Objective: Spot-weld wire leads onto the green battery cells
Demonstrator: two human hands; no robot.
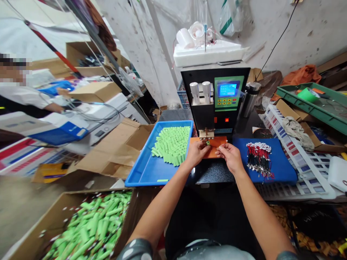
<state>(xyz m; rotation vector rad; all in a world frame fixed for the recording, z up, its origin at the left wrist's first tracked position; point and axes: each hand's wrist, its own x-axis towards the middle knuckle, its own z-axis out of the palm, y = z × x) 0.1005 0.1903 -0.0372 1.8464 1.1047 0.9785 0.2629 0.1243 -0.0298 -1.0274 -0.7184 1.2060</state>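
Observation:
My left hand (195, 152) is closed around a green cylindrical battery cell (208, 143), which stands under the electrode tips (206, 135) of a black spot welder (202, 117). An orange board (211, 153) lies beneath the fingers. Just to the right, my right hand (230, 155) pinches a thin wire lead with a small white connector (226, 142) at its end; most of the lead is hidden by the fingers. To the left, a blue tray (142, 173) holds many green cells (173, 144). On a blue mat (284, 168) at the right lie red and black wire leads (258, 159).
A box of green cells with leads (92, 227) stands low at the left. A steel flask (251, 97) is beside the welder, a white foam lid (208, 54) on top. A white crate (306, 173) and green tray (325, 108) are right. Another person (24, 94) works far left.

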